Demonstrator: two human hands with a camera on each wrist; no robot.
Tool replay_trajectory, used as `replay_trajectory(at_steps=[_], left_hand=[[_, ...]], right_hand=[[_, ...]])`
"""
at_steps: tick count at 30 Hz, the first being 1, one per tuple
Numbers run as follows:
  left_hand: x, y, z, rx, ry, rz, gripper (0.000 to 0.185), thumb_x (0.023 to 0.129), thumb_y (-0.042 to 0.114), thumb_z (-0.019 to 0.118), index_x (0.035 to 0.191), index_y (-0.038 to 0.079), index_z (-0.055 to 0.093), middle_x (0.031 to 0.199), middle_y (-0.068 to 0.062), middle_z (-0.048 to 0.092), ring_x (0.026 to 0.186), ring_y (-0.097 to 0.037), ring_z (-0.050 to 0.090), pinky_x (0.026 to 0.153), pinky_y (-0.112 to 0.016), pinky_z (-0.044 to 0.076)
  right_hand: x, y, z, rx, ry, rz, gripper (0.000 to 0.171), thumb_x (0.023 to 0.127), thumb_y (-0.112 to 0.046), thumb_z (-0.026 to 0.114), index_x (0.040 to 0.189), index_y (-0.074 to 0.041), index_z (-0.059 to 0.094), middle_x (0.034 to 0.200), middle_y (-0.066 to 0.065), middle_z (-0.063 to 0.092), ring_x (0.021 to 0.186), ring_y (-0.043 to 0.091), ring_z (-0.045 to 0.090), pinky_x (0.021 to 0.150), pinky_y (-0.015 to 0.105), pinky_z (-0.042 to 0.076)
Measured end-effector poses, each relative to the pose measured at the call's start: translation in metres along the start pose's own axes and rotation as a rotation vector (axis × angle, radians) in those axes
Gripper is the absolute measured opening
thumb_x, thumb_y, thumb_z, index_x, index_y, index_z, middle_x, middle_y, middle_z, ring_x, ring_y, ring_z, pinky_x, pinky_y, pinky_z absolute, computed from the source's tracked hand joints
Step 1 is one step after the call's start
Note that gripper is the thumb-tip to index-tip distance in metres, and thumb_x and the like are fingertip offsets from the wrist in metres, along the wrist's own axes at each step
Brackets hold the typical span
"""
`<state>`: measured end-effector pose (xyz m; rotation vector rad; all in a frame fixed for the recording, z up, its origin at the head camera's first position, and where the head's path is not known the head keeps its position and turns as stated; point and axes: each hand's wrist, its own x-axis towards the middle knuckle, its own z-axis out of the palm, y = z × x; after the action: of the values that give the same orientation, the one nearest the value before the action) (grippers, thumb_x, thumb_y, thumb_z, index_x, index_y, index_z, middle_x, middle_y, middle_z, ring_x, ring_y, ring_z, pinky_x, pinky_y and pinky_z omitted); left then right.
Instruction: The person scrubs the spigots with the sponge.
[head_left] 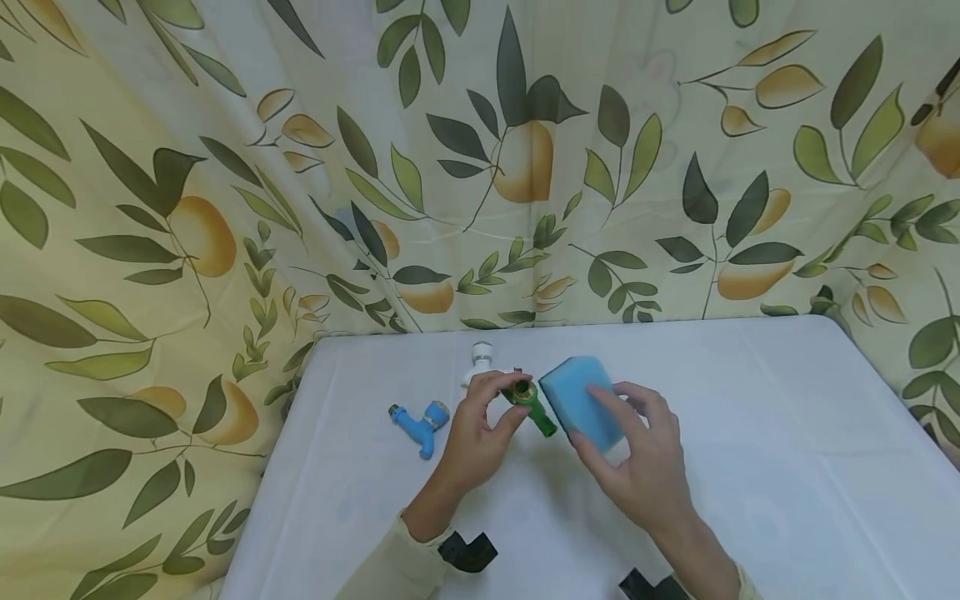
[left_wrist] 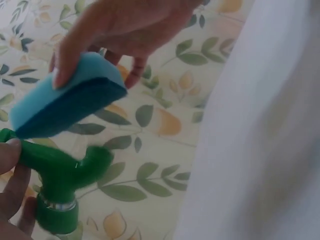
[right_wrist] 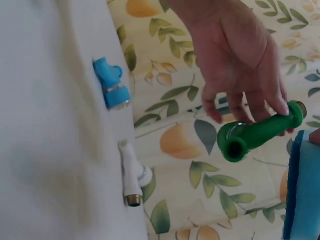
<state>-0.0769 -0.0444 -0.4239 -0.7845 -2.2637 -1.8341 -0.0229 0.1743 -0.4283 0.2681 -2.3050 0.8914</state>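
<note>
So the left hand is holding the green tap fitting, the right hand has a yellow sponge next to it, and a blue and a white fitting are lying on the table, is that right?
Not quite: the sponge is blue, not yellow, as the head view shows. The rest holds: the left hand holds the green tap fitting, the right hand has the sponge beside it, and a blue fitting and a white fitting lie on the table.

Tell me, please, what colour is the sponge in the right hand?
The rectangular foam sponge is light blue, clearest in the head view.
</note>
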Motion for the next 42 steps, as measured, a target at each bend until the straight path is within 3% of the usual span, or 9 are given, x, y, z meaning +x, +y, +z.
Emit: replay_trajectory(at_steps=[4,6,12,15,19,23,29,36,42], left_hand=[[-0.001,0.000,0.000,0.053,-0.044,0.025,0.035,0.102,0.016,0.063,0.137,0.013,0.060,0.136,-0.002,0.056,0.136,-0.021,0.043,0.111,-0.052,0.044],[-0.001,-0.001,0.000,0.076,-0.056,0.049,0.035,0.103,0.014,0.061,0.138,0.012,0.059,0.138,-0.002,0.055,0.139,-0.022,0.041,0.112,-0.053,0.043],[-0.002,-0.002,0.003,0.200,-0.056,0.126,0.038,0.103,0.008,0.058,0.140,0.014,0.056,0.137,-0.003,0.057,0.137,-0.023,0.041,0.110,-0.046,0.047],[-0.003,-0.002,0.003,0.258,-0.043,0.140,0.042,0.102,0.007,0.059,0.143,0.011,0.052,0.133,-0.005,0.059,0.134,-0.022,0.043,0.107,-0.040,0.051],[-0.003,0.000,0.000,0.338,-0.017,0.167,0.039,0.100,0.007,0.064,0.138,0.008,0.054,0.128,-0.005,0.062,0.133,-0.021,0.044,0.107,-0.037,0.052],[-0.001,0.002,-0.002,0.410,-0.003,0.245,0.031,0.099,0.007,0.066,0.128,0.007,0.059,0.130,-0.006,0.065,0.132,-0.023,0.046,0.111,-0.040,0.048],[0.001,0.002,-0.003,0.502,-0.018,0.378,0.033,0.097,0.002,0.065,0.129,0.004,0.057,0.129,-0.010,0.064,0.129,-0.028,0.051,0.108,-0.038,0.050],[0.001,-0.001,-0.003,0.639,-0.045,0.492,0.033,0.098,0.001,0.064,0.129,0.001,0.056,0.125,-0.010,0.062,0.123,-0.023,0.055,0.107,-0.029,0.051],[0.002,0.000,-0.003,0.684,-0.051,0.531,0.032,0.098,0.001,0.065,0.129,0.000,0.056,0.124,-0.010,0.062,0.122,-0.023,0.056,0.107,-0.028,0.050]], right_hand=[[0.000,-0.007,-0.002,0.033,0.012,0.000,0.063,0.069,-0.023,0.087,0.129,-0.013,0.069,0.125,0.022,0.058,0.109,0.040,0.057,0.076,0.066,0.056],[-0.001,-0.011,-0.002,0.047,0.019,-0.024,0.058,0.077,-0.034,0.085,0.128,-0.013,0.069,0.125,0.022,0.058,0.108,0.040,0.057,0.073,0.065,0.058],[0.000,-0.018,-0.001,0.034,0.066,-0.140,0.062,0.094,-0.065,0.055,0.123,-0.013,0.071,0.120,0.020,0.061,0.107,0.036,0.056,0.079,0.056,0.051],[0.002,-0.017,-0.002,0.010,0.082,-0.106,0.063,0.094,-0.067,0.055,0.123,-0.013,0.071,0.119,0.021,0.061,0.108,0.037,0.057,0.080,0.058,0.047],[0.001,-0.013,-0.002,0.008,0.093,-0.059,0.064,0.092,-0.068,0.056,0.124,-0.014,0.071,0.120,0.023,0.060,0.109,0.038,0.057,0.076,0.063,0.053],[-0.001,-0.011,-0.002,0.022,0.147,-0.074,0.061,0.093,-0.064,0.059,0.122,-0.012,0.073,0.119,0.024,0.060,0.105,0.036,0.058,0.068,0.061,0.057],[-0.002,-0.014,-0.002,0.076,0.189,-0.018,0.049,0.082,-0.033,0.075,0.125,-0.010,0.071,0.119,0.021,0.062,0.106,0.032,0.060,0.069,0.066,0.057],[-0.003,-0.017,-0.001,0.043,0.135,-0.092,0.062,0.094,-0.064,0.057,0.120,-0.011,0.072,0.118,0.022,0.062,0.103,0.038,0.061,0.073,0.060,0.055],[-0.002,-0.015,-0.003,0.030,0.127,-0.124,0.062,0.095,-0.064,0.055,0.119,-0.011,0.073,0.118,0.022,0.062,0.104,0.039,0.059,0.067,0.063,0.056]])
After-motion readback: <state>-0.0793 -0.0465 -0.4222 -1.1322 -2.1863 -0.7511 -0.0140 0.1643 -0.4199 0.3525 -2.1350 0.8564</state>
